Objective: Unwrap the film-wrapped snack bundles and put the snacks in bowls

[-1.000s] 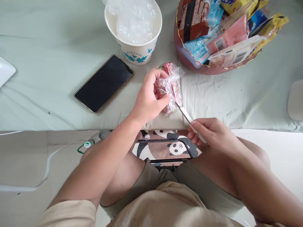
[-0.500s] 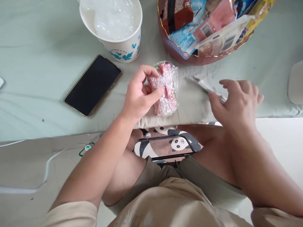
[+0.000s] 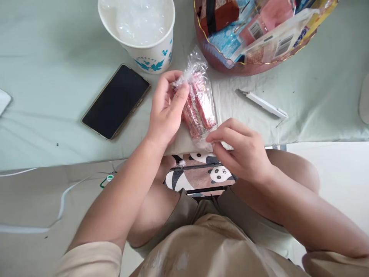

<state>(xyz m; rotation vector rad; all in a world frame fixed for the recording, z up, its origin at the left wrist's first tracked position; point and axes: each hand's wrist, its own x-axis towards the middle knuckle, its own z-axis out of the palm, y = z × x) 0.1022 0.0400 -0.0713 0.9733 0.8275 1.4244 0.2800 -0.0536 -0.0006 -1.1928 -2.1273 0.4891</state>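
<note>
My left hand [image 3: 167, 109] grips the upper end of a clear plastic packet of red-wrapped snacks [image 3: 198, 102], held over the pale green sheet [image 3: 43, 57]. My right hand [image 3: 239, 148] pinches the packet's lower edge with thumb and fingers. A white knife-like tool [image 3: 263, 104] lies on the sheet to the right, a little beyond my right hand, touched by neither hand.
A black phone [image 3: 117, 100] lies left of my left hand. Behind it stands a white paper bucket [image 3: 150, 54] with clear wrappers inside. A reddish basket [image 3: 230, 63] full of snack packets stands at the back right. A panda-print item [image 3: 201, 177] sits between my knees.
My right hand laid the white tool on the sheet at the right, then came back and pinched the packet's lower edge. My left hand tilted the packet more upright.
</note>
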